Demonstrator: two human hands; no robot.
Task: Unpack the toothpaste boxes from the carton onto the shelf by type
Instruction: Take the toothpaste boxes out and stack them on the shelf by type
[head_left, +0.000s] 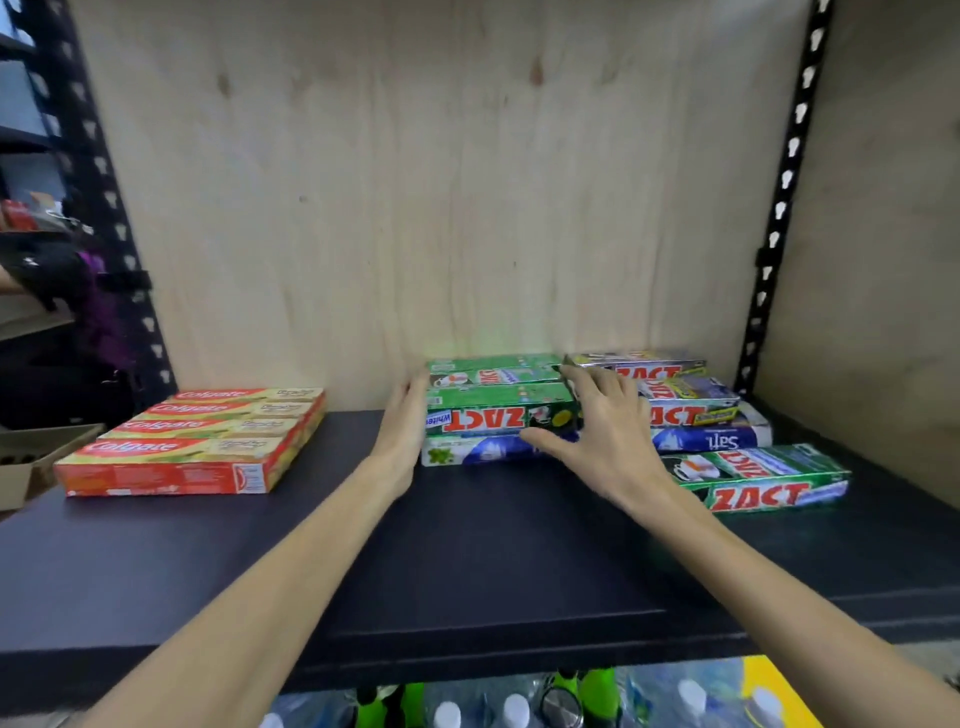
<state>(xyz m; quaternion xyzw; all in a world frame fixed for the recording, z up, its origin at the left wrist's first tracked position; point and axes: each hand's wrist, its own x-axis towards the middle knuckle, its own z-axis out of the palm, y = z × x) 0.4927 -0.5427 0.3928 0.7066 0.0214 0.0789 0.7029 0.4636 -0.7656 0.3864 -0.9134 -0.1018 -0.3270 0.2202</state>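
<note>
A dark shelf (467, 571) is carrying a row of four Colgate boxes (192, 441) at left and stacked Zact and Salz boxes (701, 415) at right.

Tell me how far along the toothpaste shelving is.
Done: four Colgate boxes sit in a neat row. In hand: left hand and right hand flank the green Zact stack. Left: the mixed Zact and Salt boxes look unsorted; the carton contents are hidden.
</note>
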